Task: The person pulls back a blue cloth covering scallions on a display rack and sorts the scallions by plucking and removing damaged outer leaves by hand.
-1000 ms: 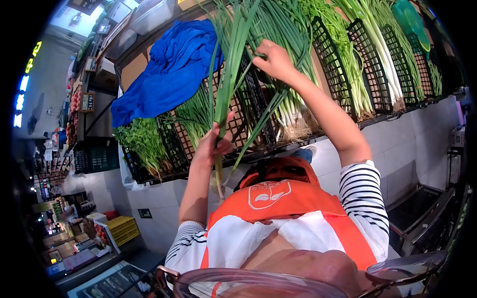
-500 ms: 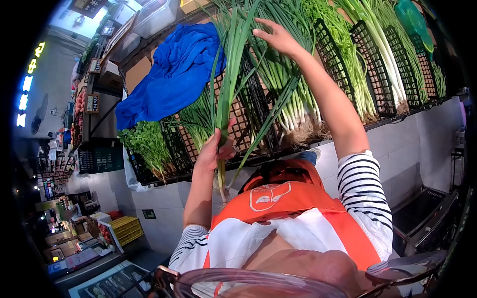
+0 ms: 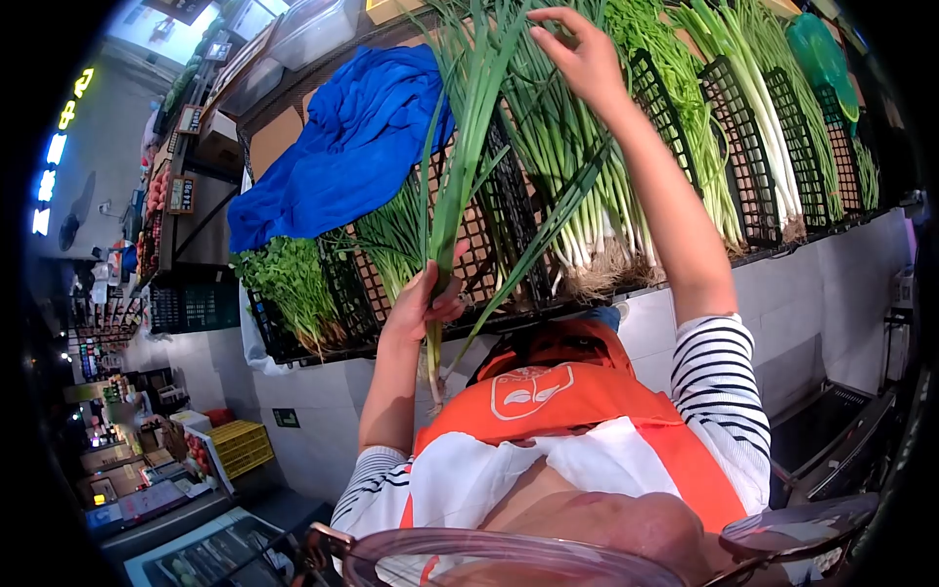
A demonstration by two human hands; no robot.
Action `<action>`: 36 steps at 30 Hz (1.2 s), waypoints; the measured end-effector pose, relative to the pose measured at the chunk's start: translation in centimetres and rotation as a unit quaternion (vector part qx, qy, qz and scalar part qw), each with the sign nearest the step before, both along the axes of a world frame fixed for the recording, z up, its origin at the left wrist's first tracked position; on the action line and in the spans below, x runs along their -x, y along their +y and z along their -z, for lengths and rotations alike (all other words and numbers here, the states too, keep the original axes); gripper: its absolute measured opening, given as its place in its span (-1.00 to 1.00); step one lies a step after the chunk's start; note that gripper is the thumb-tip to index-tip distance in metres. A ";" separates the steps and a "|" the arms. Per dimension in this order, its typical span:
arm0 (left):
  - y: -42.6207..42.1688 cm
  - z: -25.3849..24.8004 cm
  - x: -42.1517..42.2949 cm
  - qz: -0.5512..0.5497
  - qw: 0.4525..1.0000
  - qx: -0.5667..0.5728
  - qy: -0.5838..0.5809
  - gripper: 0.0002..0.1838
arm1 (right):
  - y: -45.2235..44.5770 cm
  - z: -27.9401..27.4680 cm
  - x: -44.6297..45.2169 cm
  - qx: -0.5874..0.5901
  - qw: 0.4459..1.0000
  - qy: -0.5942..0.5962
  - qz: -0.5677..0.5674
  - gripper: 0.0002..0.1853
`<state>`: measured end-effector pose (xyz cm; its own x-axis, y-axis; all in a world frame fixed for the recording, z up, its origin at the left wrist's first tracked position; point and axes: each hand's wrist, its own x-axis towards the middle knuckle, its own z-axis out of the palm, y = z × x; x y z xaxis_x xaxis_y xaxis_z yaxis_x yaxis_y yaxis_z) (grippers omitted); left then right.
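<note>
My left hand [image 3: 423, 303] is closed around the lower stalks of a few scallions [image 3: 468, 137] with long, broad green leaves. Their pale root ends hang below my fist, over the apron, and one leaf or stalk splays off to the right. Up at the leaf tips, my right hand [image 3: 585, 64] is open, thumb and fingers apart and curved, with nothing gripped that I can see. Beneath it lies a thick bundle of scallions [image 3: 577, 186] with white stems and tangled roots, in a black crate.
A blue cloth [image 3: 342, 147] drapes over crates on the left, above leafy herbs [image 3: 289, 289]. Black plastic dividers [image 3: 738, 147] separate other greens to the right. A green plastic bag [image 3: 820, 59] lies far right. A yellow crate [image 3: 242, 447] stands lower left.
My right hand has moved slightly up and right, near the leaf tips. My left hand keeps its hold on the scallions, almost unmoved. The view has shifted a little.
</note>
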<state>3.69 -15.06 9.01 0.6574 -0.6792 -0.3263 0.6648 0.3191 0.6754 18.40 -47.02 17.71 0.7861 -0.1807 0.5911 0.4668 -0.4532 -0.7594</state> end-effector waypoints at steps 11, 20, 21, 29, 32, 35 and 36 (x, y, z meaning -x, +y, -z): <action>0.2 -0.2 0.0 0.018 0.999 -0.045 0.003 -0.30 | -1.5 -7.1 0.7 0.592 0.779 -0.173 -0.112 -0.76; -1.5 -2.8 -0.1 0.008 0.993 -0.121 -0.016 -0.21 | -1.0 -2.2 1.2 0.382 0.914 -0.129 0.035 -0.79; -1.7 -3.0 -0.1 0.007 0.992 -0.126 -0.026 -0.20 | -1.0 -1.4 0.5 0.249 0.956 -0.146 0.053 -0.82; 0.2 -0.2 0.7 0.039 0.980 -0.186 -0.058 -0.48 | -24.9 -5.8 -4.5 -0.425 0.899 -0.070 -0.082 -0.84; 0.4 -0.3 0.8 0.062 0.969 -0.231 -0.065 -0.63 | -15.4 -12.7 6.5 -0.357 0.920 -0.159 -0.012 -0.83; 0.1 -0.3 1.5 0.056 0.963 -0.257 -0.061 -0.67 | -25.4 -11.0 7.9 -0.397 0.909 -0.091 -0.085 -0.77; 0.1 -0.3 1.6 0.065 0.959 -0.265 -0.073 -0.68 | -26.5 -10.2 8.6 -0.383 0.910 -0.063 -0.143 -0.77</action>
<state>2.10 -14.98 9.34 0.6430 -0.5229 -0.5595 0.5618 -0.1744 0.8087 9.76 -73.57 27.89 0.7999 -0.3773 0.4667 0.5884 0.3402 -0.7335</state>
